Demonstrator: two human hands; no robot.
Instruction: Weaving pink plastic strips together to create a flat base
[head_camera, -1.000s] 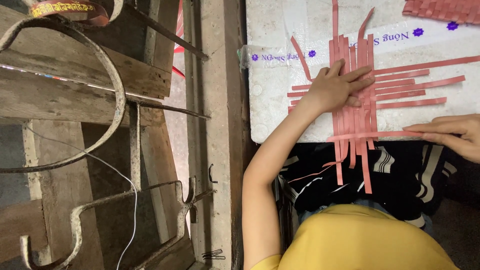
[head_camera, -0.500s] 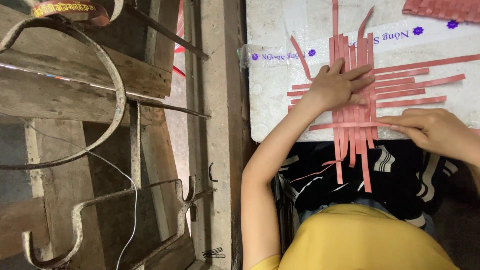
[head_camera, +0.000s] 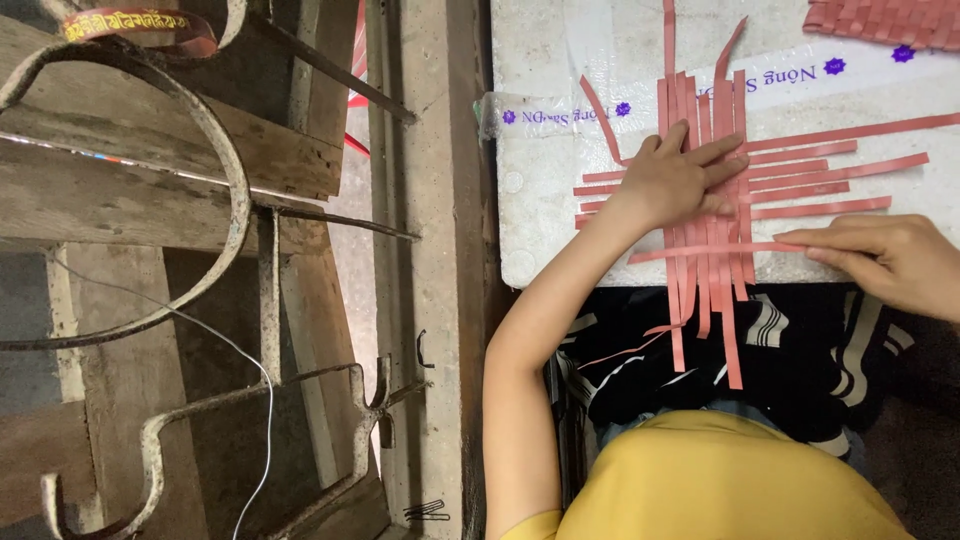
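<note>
The white foam board (head_camera: 560, 230) supports the woven red strips (head_camera: 715, 190) (thin, light, pliable; likely to slip). The left hand (head_camera: 680, 180) lies flat, fingers spread, pinning the weave. The right hand (head_camera: 890, 262) pinches one loose strip (head_camera: 715, 250) at its end. A finished woven piece (head_camera: 890, 20) lies well apart, not obstructing.
</note>
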